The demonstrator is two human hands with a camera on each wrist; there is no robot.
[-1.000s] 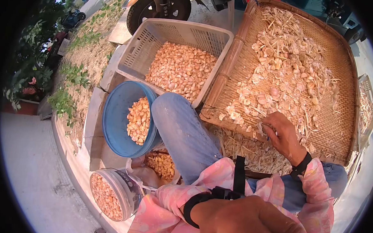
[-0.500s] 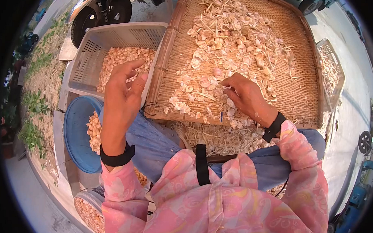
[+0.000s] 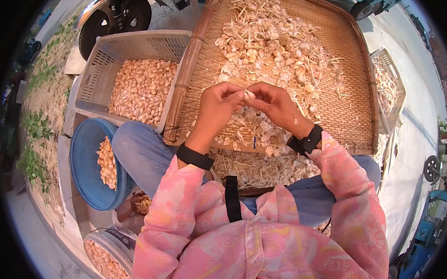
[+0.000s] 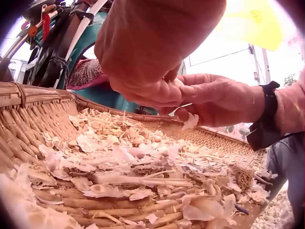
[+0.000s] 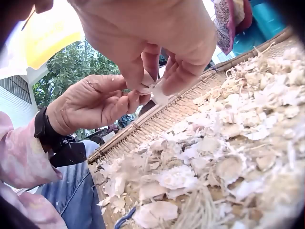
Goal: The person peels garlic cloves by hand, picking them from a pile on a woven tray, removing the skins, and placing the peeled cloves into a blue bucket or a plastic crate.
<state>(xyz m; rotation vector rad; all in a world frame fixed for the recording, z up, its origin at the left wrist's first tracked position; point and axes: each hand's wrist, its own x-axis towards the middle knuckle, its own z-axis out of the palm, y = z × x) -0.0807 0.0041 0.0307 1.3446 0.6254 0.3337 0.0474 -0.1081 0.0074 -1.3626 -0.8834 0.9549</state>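
Note:
A small pale garlic clove point(image 3: 249, 95) is pinched between both hands above the woven bamboo tray point(image 3: 196, 65). My left hand point(image 3: 217, 110) holds it from the left with thumb and forefinger. From the other side my right hand point(image 3: 276, 106) grips it with curled fingers. In the left wrist view a flake of skin point(image 4: 191, 121) hangs under the right fingers. The right wrist view shows the clove point(image 5: 147, 85) between the fingertips. Garlic skins, stalks and cloves point(image 3: 281, 48) lie over the tray below and beyond the hands.
Left of the tray stands a plastic crate point(image 3: 95, 86) of cloves, with a blue bucket point(image 3: 82, 159) of peeled cloves nearer. A white bucket point(image 3: 126, 249) of cloves is at the lower left. Beyond the tray's right edge sits another crate point(image 3: 399, 104) of skins.
My left hand has come from over the left crate to the right and met my right hand above the tray. Both now pinch a clove. The head view has shifted.

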